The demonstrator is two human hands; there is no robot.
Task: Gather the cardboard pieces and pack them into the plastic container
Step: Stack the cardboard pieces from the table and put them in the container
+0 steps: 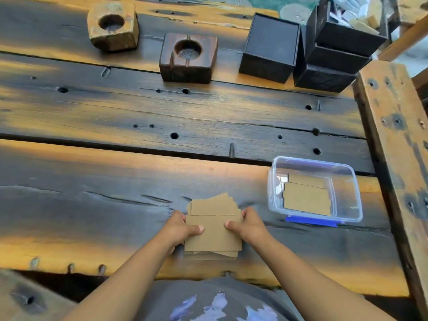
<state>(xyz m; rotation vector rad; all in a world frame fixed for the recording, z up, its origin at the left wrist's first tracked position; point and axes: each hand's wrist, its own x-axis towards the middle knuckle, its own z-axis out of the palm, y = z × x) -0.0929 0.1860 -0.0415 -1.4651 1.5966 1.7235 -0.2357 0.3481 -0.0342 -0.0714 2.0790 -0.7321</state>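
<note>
From the head camera, a bench (pixel 139 172) of heavy, weathered planks fills the view, its dark wood streaked with orange and pitted with round holes and long cracks. Near the bench's front edge lies a loose stack of cardboard pieces (pixel 214 230), flat, matte brown rectangles fanned slightly out of line. The left hand (pixel 183 228) clamps the stack's left side and the right hand (pixel 249 224) its right side; each thumb lies flat on the top sheet while the fingers (pixel 244 213) curl around the edges, so both hands are closed on the stack.

Towards the bench's right edge, just beside the stack, stands the plastic container (pixel 347 181), clear and rounded at its corners, with a blue clip on its near rim. Two flat cardboard sheets (pixel 306 198) already lie on its floor (one partly overlapping the other).

Along the far edge sit a pale wooden block (pixel 113 25) and a dark wooden block (pixel 188 57), each with a round hollow, and several black boxes (pixel 269 46) at the far right corner.
</note>
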